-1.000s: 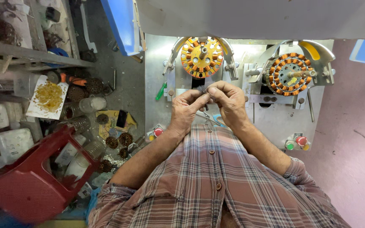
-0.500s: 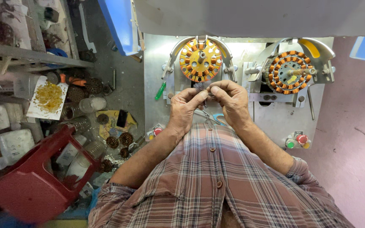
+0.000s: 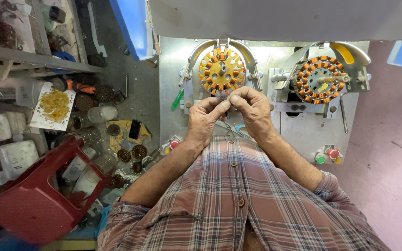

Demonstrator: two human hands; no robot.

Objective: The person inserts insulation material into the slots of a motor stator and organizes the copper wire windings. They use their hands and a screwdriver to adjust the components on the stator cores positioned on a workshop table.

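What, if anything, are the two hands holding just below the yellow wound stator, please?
The left hand and right hand pinch together below the yellow stator, but whatever sits between the fingertips is too small to tell.

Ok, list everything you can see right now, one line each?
Left stator: one, yellow with copper coils, on bench machine, just above the hands.
Right stator: one, copper-wound, on second machine.
Bench: one, grey metal.
Push buttons: red and green, bench front edge.
Green tool: one, left of left stator.
Red stool: one, floor, lower left.
Jars: several, clear, on floor.
Left hand: fingers pinched below left stator.
Right hand: fingers meeting the left's.
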